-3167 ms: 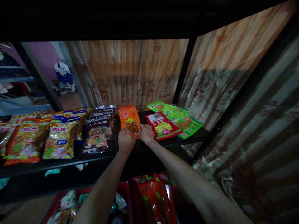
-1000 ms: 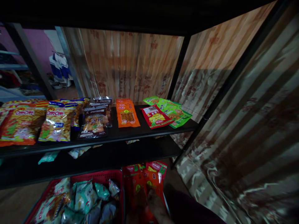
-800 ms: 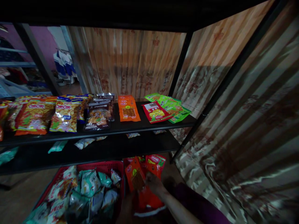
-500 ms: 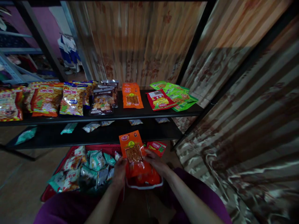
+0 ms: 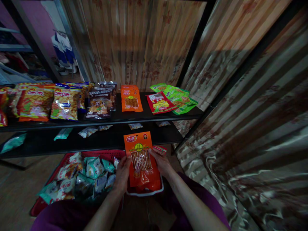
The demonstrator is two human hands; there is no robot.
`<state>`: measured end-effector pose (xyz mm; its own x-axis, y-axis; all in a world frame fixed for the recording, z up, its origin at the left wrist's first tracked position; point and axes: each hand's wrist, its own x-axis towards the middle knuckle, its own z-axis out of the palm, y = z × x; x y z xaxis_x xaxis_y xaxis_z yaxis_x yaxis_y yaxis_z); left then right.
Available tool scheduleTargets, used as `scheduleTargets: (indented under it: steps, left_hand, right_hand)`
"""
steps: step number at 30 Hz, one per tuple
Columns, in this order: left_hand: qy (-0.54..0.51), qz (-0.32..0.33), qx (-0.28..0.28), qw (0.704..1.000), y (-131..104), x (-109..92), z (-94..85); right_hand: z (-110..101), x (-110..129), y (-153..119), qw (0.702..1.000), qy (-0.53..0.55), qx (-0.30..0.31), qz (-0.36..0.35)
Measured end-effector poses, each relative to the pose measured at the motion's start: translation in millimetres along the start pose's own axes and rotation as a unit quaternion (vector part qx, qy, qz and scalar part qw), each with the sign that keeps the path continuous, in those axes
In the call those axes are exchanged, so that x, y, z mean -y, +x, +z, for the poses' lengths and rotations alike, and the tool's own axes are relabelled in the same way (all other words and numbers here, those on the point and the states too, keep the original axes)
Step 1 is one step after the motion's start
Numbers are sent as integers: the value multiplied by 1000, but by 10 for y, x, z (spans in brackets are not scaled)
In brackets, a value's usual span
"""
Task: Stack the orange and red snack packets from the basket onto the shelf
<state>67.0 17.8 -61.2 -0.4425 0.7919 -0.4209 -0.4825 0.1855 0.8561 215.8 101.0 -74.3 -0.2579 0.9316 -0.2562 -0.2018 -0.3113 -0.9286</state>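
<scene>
Between my two hands is an orange snack packet (image 5: pixel 141 160) with a clear window showing brown sticks, its printed face turned up toward me. My left hand (image 5: pixel 123 171) grips its left edge, and my right hand (image 5: pixel 160 162) grips the right edge. Below the packet stands a basket with a white rim (image 5: pixel 145 194), holding more orange packaging. Part of a red packet (image 5: pixel 160 149) shows behind my right hand. On the upper shelf lies a similar orange packet (image 5: pixel 131 98).
A red basket (image 5: pixel 38 205) of small snack bags stands on the floor at left. The black upper shelf (image 5: pixel 115 120) carries chip bags (image 5: pixel 64 102), brown bags (image 5: pixel 99 104), a red packet (image 5: pixel 160 102) and green packets (image 5: pixel 176 96). Small bags (image 5: pixel 88 131) lie on the lower shelf. Curtains hang behind and at right.
The orange packet has come closer and more upright, and my right hand has moved up its right edge. The whole view has shifted slightly, so the shelves appear further left.
</scene>
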Motion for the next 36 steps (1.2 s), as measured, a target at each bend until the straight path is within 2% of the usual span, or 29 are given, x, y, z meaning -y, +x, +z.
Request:
scheduleTargets:
  steps: [4,8,11,18,23,26,36]
  left_hand:
    - [-17,29,-7,999,41,-185,63]
    - [20,55,-16,998,62,-306,111]
    - [33,58,-24,997,70,-302,122]
    - [-12,32,-40,999,135,-186,108]
    - [-31,22,-52,998,122,-240,131]
    - [-48,11,-53,997,110,-267,145]
    - [-39,18,-11,999,110,-335,160]
  right_hand:
    - [65,24,19,998,60,-5,23]
    - [110,69,44,996,89,5,18]
    - [106,100,59,996,92,15,13]
    - [64,78,143,993,111,-6,44]
    - [75,72,176,992,121,-12,36]
    - [116,120,157,989,142,6,51]
    - [90,110,235,977,197,35,71]
